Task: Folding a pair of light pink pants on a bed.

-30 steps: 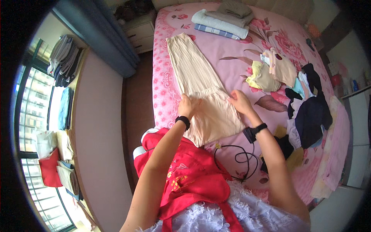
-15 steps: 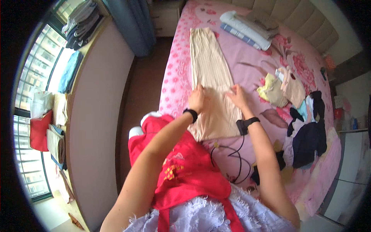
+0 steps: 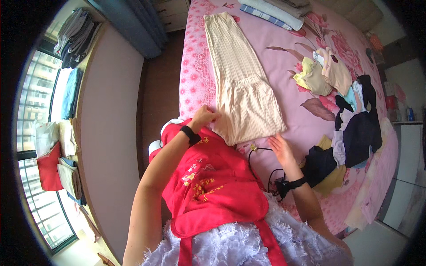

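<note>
A beige ribbed garment (image 3: 239,84) lies flat and lengthwise on the pink flowered bed (image 3: 288,66). My left hand (image 3: 205,117) pinches its near left corner. My right hand (image 3: 280,147) rests flat, fingers apart, on the bedspread at the garment's near right corner, touching its edge. Both wrists wear black bands.
A black cable (image 3: 262,168) loops on the bed by my right wrist. Loose clothes, yellow, cream and dark (image 3: 350,124), are heaped at the right. Folded laundry (image 3: 270,11) lies at the bed's far end. Dark wooden floor (image 3: 157,88) runs left of the bed, with stacked fabrics by the window (image 3: 66,35).
Both hands slid apart from the garment's middle to its near corners, the left to the left corner, the right to the right. The view has shifted.
</note>
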Demonstrator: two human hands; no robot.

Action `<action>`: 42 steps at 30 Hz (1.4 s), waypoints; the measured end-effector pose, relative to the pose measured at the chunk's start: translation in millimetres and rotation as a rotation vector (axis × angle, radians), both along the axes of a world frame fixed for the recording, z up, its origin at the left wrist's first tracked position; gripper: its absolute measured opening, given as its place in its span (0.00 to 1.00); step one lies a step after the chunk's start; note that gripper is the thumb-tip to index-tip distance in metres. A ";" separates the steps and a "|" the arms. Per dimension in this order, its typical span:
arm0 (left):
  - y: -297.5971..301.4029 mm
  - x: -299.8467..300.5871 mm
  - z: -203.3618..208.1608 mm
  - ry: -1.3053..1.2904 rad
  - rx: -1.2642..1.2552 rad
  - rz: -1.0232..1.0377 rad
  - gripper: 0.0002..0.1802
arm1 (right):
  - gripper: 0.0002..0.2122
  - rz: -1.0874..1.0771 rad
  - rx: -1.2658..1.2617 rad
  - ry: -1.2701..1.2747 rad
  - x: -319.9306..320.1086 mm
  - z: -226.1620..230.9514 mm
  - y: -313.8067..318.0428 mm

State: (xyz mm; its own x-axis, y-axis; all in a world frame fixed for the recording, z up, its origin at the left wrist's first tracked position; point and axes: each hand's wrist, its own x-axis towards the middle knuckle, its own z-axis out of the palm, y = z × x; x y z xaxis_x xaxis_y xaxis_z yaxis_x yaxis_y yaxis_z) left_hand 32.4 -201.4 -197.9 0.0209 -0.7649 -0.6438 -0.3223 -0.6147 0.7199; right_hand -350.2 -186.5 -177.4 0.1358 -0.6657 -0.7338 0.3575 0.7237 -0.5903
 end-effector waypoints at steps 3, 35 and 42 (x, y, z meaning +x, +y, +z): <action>-3.7 -45.3 33.6 -0.148 -0.163 0.008 0.33 | 0.23 0.001 -0.072 -0.046 14.9 9.8 -6.4; -35.1 -75.1 86.1 0.569 0.084 0.107 0.24 | 0.28 0.073 -0.200 0.536 -105.7 34.5 -29.1; -132.0 35.8 79.8 0.440 -0.004 0.538 0.13 | 0.36 -0.268 -0.221 0.990 -102.5 -31.9 -30.6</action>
